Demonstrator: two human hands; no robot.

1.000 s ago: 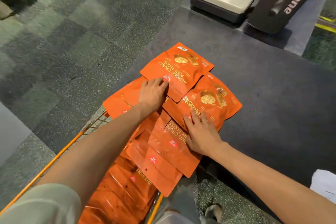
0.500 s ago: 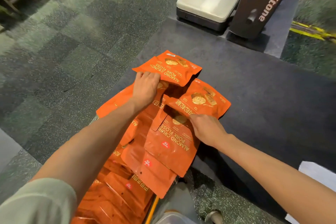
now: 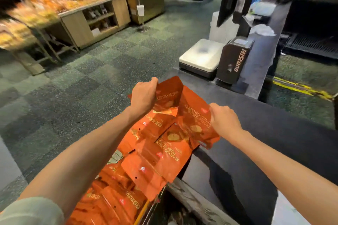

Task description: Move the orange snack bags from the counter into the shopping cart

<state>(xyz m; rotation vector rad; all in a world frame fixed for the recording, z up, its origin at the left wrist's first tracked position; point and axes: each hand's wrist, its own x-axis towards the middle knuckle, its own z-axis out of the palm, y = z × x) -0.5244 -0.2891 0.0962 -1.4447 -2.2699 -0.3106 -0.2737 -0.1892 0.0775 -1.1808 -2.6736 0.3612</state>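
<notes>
My left hand (image 3: 143, 96) grips the top edge of one orange snack bag (image 3: 169, 95), lifted off the dark counter (image 3: 274, 133). My right hand (image 3: 224, 120) grips another orange snack bag (image 3: 193, 115) by its right edge, tilted up beside the first. Below both hands several more orange bags (image 3: 161, 153) slide off the counter's near edge. They fall onto a heap of orange bags (image 3: 113, 197) in the shopping cart, whose yellow rim (image 3: 140, 212) shows at the bottom.
A white scale (image 3: 200, 58) and a black HiStone device (image 3: 235, 59) stand at the counter's far end. Wooden shelves with goods (image 3: 76, 11) line the back left across the green tiled floor (image 3: 73, 87). A white sheet (image 3: 290, 212) lies at the lower right.
Both hands have gripped the two farthest bags and raised them off the counter toward the cart. The other bags slid down over the edge. The camera tilted up.
</notes>
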